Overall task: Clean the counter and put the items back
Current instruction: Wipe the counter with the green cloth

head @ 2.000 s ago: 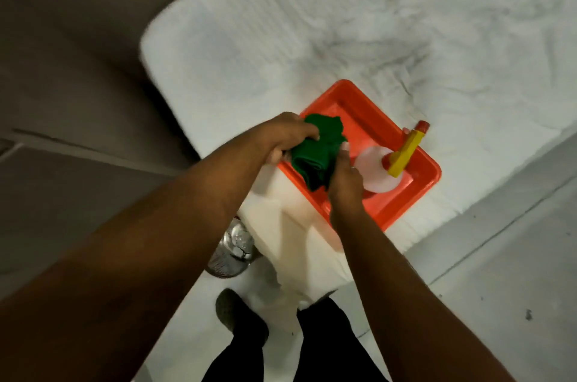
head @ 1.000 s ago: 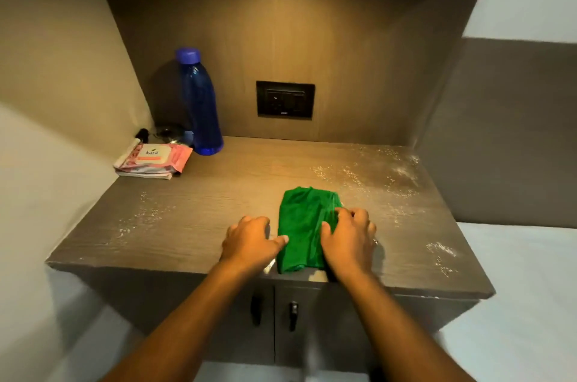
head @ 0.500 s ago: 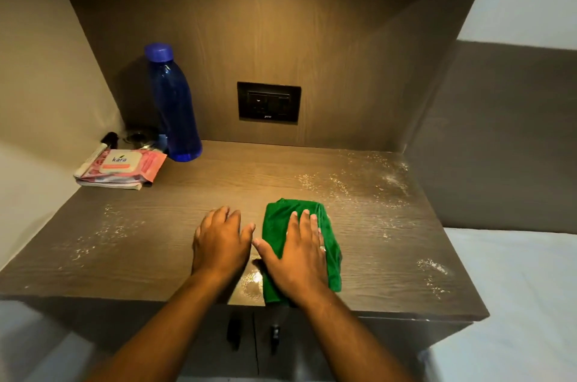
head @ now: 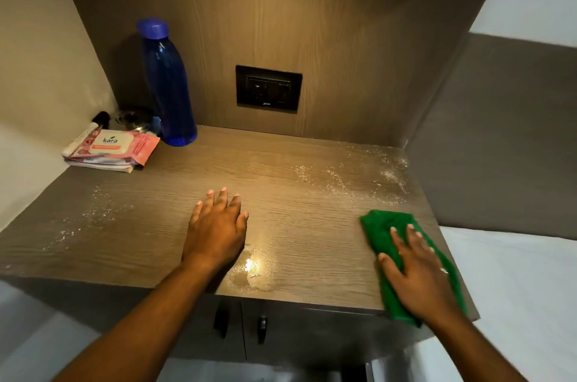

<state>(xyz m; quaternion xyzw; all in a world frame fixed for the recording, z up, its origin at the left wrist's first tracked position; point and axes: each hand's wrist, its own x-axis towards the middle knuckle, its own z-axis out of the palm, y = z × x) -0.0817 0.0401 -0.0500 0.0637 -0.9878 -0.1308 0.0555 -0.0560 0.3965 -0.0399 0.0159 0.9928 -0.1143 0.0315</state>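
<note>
A folded green cloth (head: 379, 230) lies at the front right corner of the wooden counter (head: 281, 169). My right hand (head: 416, 269) presses flat on the cloth, fingers spread. My left hand (head: 217, 230) rests flat on the bare counter near the front middle, holding nothing. White powder specks cover the counter at the back right and at the left. A wet shiny patch sits by the front edge between my hands.
A blue bottle (head: 167, 85) stands at the back left. A pink wipes pack (head: 115, 146) lies beside it on a stack, with small dark items behind. A black socket plate (head: 268, 87) is on the back wall. Cabinet doors with handles (head: 240, 322) are below.
My right hand has slid the green cloth from the front middle to the front right corner. My left hand stays flat on the counter. Earlier the cloth came out of an orange tray.
</note>
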